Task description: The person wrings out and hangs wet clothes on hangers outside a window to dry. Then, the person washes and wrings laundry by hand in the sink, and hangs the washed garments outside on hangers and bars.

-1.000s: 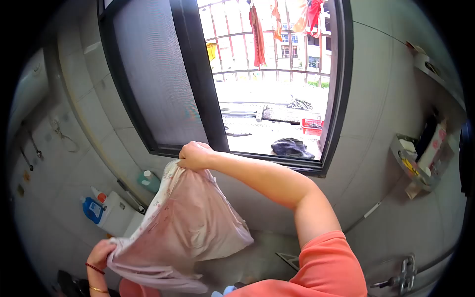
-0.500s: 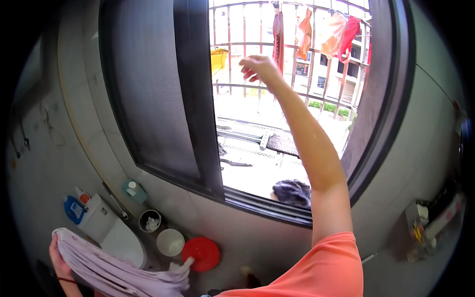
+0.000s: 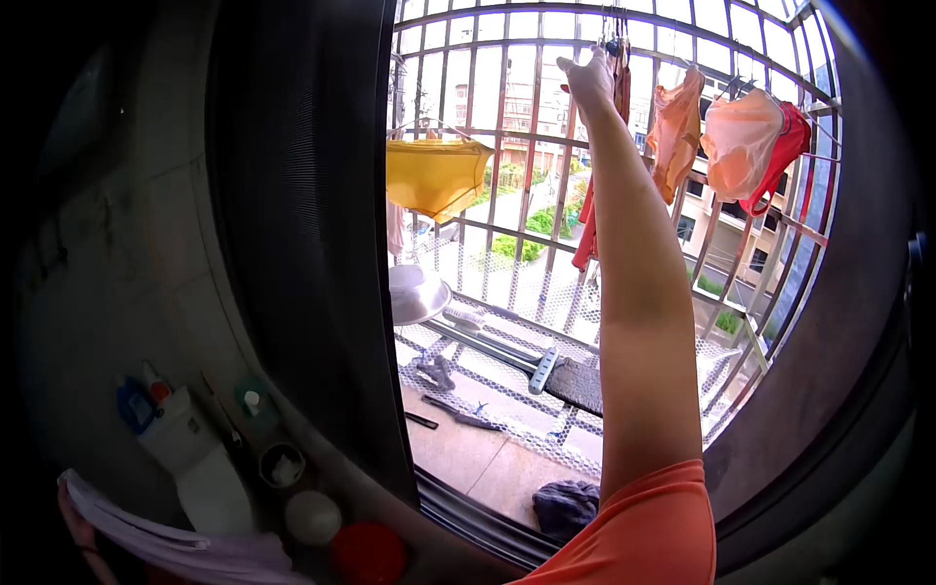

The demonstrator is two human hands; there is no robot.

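Observation:
My right hand (image 3: 591, 82) is raised through the open window at the end of my stretched arm. Its thumb is spread to the left, and its fingers are beside a bundle of hangers (image 3: 614, 45) on the top rail; whether they touch is unclear. Below the bundle hangs a narrow red cloth (image 3: 586, 229), partly behind my forearm. Low on the left, my left hand (image 3: 74, 517) is closed on a pale lilac garment (image 3: 175, 536), which drapes to the right in dim light.
Metal bars (image 3: 502, 107) enclose the ledge. Yellow underwear (image 3: 439, 175), an orange garment (image 3: 675, 132) and a peach one (image 3: 741, 146) hang there. A basin (image 3: 417, 292), a mop (image 3: 575, 382) and a dark cloth (image 3: 565, 509) lie below. A toilet (image 3: 210, 487) and red bucket (image 3: 369, 554) stand indoors.
My view has moved closer to the window and tilted up. My right hand has risen and reached outward to the hangers. The left hand keeps its hold on the garment.

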